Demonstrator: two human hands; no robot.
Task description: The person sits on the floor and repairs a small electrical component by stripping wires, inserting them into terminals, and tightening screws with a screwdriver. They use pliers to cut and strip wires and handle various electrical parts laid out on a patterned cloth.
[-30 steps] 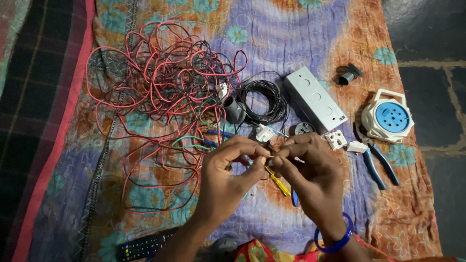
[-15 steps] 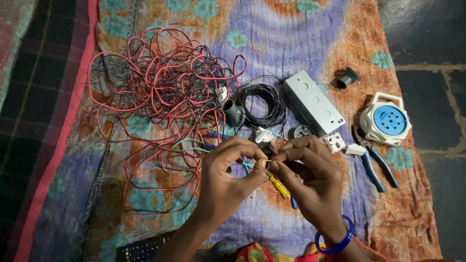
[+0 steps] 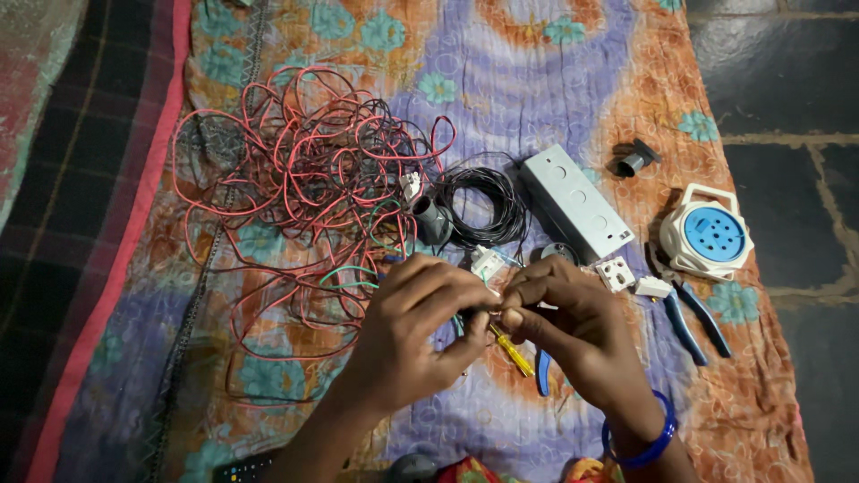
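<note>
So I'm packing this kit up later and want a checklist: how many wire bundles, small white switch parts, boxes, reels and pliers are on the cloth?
Wire bundles: 2, red tangle, black coil
Small white switch parts: 4
Grey box: 1
Blue-white reel: 1
Blue-handled pliers: 1
Total: 9

No packages, labels, signs, screens.

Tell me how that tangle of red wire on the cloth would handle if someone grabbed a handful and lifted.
The red wire tangle would likely come up floppy, its thin loops sagging. Since the strands cross everywhere, most of the heap would probably drag along, perhaps catching the black wire coil touching its edge. It looks light for its spread, being mostly open loops over the patterned cloth.
</note>
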